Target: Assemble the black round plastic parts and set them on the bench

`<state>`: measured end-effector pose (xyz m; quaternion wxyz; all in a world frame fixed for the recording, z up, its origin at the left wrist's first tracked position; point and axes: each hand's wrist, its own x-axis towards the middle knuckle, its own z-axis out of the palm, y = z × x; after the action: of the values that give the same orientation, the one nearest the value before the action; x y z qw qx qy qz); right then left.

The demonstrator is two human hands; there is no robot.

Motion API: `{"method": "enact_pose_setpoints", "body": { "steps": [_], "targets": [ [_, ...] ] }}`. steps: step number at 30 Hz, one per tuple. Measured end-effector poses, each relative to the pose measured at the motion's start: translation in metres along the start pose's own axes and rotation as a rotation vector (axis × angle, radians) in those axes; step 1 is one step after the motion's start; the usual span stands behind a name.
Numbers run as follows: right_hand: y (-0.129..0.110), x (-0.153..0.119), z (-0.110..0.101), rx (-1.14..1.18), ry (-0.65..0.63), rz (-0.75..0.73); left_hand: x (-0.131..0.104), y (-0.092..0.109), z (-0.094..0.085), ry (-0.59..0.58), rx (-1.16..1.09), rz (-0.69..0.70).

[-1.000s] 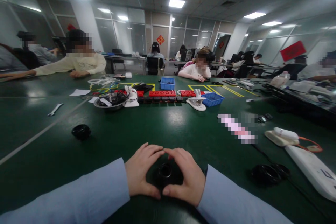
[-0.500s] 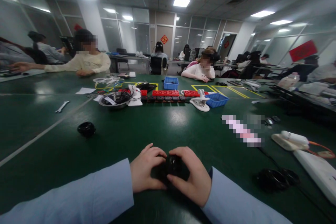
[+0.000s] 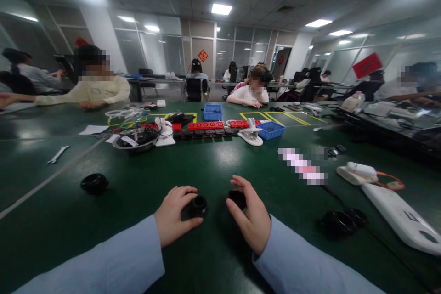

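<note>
Left hand (image 3: 171, 217) half-open around black ring (image 3: 199, 212); right hand (image 3: 254, 218) holds dark piece (image 3: 238, 199); metal bowl (image 3: 136, 149) contains black cables (image 3: 147, 134)

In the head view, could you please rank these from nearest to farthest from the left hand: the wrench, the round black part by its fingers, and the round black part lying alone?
From the left hand:
1. Round black part, by its fingers.
2. Lone round black part, to the left.
3. Wrench, farthest left and beyond.
</note>
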<state>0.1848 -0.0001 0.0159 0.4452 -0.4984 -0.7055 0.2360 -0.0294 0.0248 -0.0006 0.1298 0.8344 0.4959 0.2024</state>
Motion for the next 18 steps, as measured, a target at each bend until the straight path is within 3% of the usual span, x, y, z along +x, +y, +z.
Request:
{"method": "enact_pose_setpoints", "body": {
  "steps": [6, 12, 18],
  "targets": [
    [0.0033, -0.0018, 0.0063, -0.002, -0.014, 0.003, -0.0003, -0.0049, 0.006, 0.008, 0.017, 0.014],
    [0.0026, -0.0005, 0.0088, -0.148, -0.259, 0.017, -0.0037, -0.0046, 0.0082, -0.032, 0.052, 0.052],
    [0.0037, -0.0018, 0.0085, -0.187, -0.27, 0.007, -0.0047, -0.0032, 0.0069, -0.066, 0.06, 0.053]
  ]
}}
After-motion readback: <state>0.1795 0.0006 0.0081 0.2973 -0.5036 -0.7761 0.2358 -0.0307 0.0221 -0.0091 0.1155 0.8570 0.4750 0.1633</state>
